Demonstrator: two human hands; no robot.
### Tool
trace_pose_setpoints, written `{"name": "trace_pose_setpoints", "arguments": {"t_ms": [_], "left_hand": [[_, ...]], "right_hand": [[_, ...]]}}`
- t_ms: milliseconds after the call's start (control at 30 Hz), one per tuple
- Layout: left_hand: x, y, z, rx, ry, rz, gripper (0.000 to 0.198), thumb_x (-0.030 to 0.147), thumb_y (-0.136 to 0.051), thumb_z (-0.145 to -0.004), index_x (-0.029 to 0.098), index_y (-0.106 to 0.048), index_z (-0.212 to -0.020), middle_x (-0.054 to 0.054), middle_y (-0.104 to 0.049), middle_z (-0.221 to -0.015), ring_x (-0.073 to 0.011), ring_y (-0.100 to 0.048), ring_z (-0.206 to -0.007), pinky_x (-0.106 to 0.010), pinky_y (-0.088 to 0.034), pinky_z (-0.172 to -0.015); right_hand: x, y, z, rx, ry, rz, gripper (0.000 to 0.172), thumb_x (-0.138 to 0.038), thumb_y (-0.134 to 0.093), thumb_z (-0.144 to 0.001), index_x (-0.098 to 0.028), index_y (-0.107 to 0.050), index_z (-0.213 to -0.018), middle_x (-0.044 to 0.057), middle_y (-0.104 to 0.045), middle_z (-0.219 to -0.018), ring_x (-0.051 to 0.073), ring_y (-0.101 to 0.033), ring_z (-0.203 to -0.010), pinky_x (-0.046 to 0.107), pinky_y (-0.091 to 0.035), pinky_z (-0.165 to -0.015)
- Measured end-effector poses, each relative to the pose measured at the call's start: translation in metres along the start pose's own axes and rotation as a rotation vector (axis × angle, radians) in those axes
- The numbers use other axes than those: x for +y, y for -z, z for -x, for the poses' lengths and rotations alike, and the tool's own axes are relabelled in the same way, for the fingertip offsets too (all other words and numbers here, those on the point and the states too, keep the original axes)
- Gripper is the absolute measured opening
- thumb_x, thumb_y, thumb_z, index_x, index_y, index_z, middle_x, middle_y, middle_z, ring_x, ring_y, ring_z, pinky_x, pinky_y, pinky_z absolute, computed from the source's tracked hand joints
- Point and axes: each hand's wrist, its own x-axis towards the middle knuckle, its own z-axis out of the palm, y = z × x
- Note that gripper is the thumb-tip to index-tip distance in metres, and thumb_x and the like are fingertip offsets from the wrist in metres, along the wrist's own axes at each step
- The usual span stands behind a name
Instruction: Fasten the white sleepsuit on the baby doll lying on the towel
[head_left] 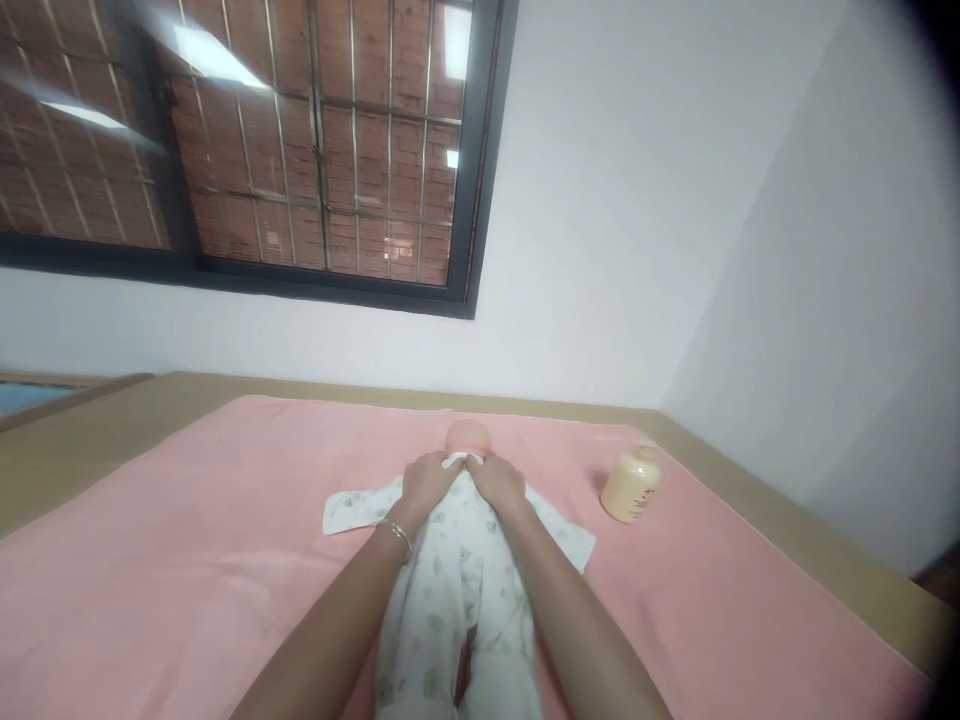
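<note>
A baby doll lies on its back on a pink cloth, its bald round head pointing away from me. It wears a white baby romper with small green-grey prints, sleeves spread to both sides and legs towards me. At the neckline my left hand, with a silver bangle at the wrist, has its fingers closed on the romper's collar. Right beside it my right hand grips the other side of the collar. Both thumbs meet near the middle of the neck, and the fingertips are partly hidden.
A cream pump-less bottle with dark lettering stands tilted-looking on the pink cloth to the right. The cloth covers a wooden table against a white wall. A dark-framed barred window is above.
</note>
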Motion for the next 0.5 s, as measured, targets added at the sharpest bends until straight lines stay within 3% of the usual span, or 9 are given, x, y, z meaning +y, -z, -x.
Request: {"name": "trace_pose_setpoints", "arguments": {"t_ms": [167,500], "left_hand": [[-0.0023,-0.0021,-0.0017,0.001,-0.01,-0.004,0.05,0.062,-0.037,-0.08,0.024,-0.067,-0.089,-0.006,-0.069,-0.097,-0.0233,-0.061,-0.088,-0.028,-0.037,-0.071],[-0.004,-0.0049,-0.0028,0.02,-0.023,-0.014,0.053,0.065,-0.036,-0.079,0.024,-0.067,-0.09,-0.006,-0.069,-0.095,-0.0237,-0.061,-0.088,-0.028,-0.038,-0.072]], "right_hand": [[-0.0007,0.0015,0.0015,0.006,0.011,-0.008,0.072,-0.07,-0.021,-0.079,-0.017,-0.059,-0.109,0.014,-0.062,-0.106,0.028,-0.056,-0.099,0.038,-0.039,-0.082],[0.0008,-0.0006,-0.0016,0.009,-0.008,0.006,0.057,-0.057,-0.029,-0.082,-0.018,-0.06,-0.109,0.012,-0.063,-0.106,0.027,-0.057,-0.098,0.036,-0.04,-0.082]]}}
